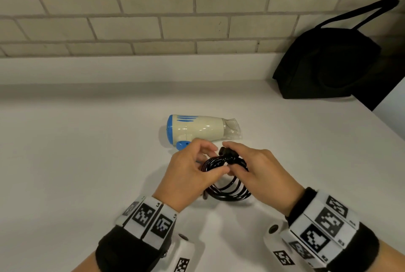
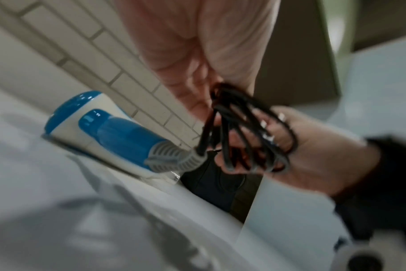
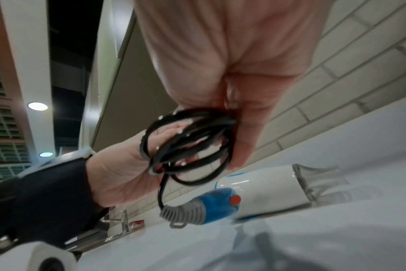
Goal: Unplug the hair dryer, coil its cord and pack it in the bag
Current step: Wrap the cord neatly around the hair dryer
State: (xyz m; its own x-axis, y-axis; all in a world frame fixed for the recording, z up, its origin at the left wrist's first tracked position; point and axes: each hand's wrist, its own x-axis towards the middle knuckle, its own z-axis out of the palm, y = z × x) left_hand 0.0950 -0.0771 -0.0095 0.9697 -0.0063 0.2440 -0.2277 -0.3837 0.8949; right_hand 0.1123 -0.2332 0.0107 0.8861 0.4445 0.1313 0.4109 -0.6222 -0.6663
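Note:
A cream and blue hair dryer [image 1: 197, 128] lies on its side on the white counter [image 1: 76, 162], nozzle pointing right; it also shows as the hair dryer [image 2: 109, 132] and the hair dryer [image 3: 255, 194]. Its black cord [image 1: 228, 188] is wound into several loops, held just in front of it above the counter. My left hand [image 1: 192, 170] grips the left of the coil, thumb on top. My right hand [image 1: 252, 168] pinches the top of the bundle, where the black plug [image 1: 224, 151] sticks out. The cord [image 3: 190, 143] runs down to the grey strain relief [image 3: 186, 212].
A black tote bag [image 1: 328, 63] stands at the back right against the tiled wall [image 1: 153, 8], handle up. The counter's right edge [image 1: 383, 105] runs just past the bag. A tap [image 3: 125, 223] shows in the right wrist view.

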